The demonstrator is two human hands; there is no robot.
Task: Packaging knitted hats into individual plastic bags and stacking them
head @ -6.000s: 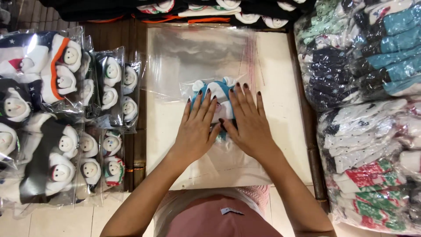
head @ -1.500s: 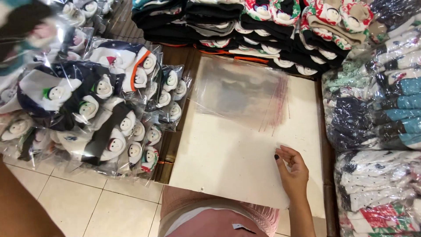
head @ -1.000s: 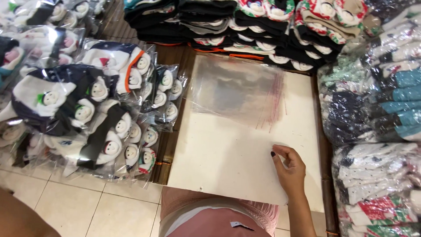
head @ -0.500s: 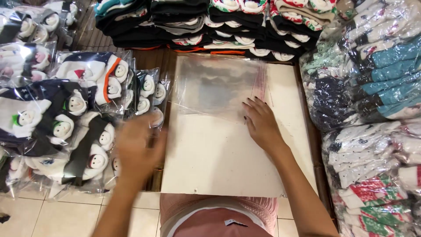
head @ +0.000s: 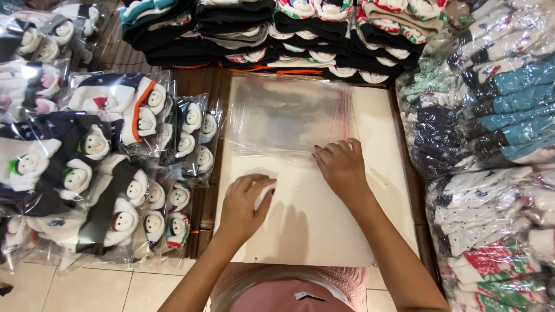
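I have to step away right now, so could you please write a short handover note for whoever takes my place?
Left hand: palm down on the bare white board, holding nothing.
Right hand: fingertips on the near edge of the stack of clear plastic bags, no closed grip.
Bagged penguin-face socks are piled on the left; unbagged folded socks are stacked beyond the board; more bagged socks lie to the right.
Done: many packs are filled.
Left: no sock lies on the board and no bag is opened.
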